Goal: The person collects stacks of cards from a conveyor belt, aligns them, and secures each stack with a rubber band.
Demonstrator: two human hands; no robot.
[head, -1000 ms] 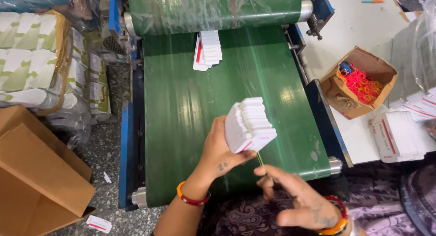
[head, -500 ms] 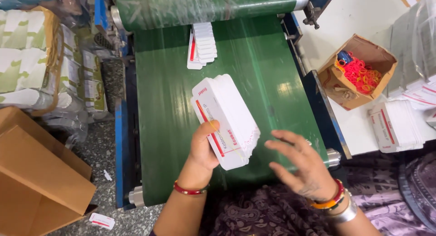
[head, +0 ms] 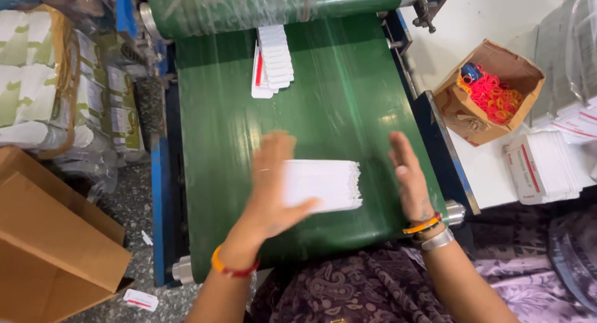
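Head view. Half a second ago my left hand held the stack of flat white cartons tilted above the belt; now that stack of flat white cartons (head: 323, 185) lies flat on the green conveyor belt (head: 211, 174), near its front roller. My left hand (head: 272, 186) rests open against the stack's left end, fingers spread, blurred. My right hand (head: 409, 180) stands open, palm inward, just beside the stack's right end; contact cannot be confirmed. Neither hand grips anything.

Edges: bare belt surrounds the stack on all sides, with open room up to a second fanned row of white cartons with a red stripe (head: 272, 62) at the far roller. The blue frame rail (head: 435, 133) borders the belt on the right; beyond it sits a brown cardboard box of red rubber bands (head: 491, 93).
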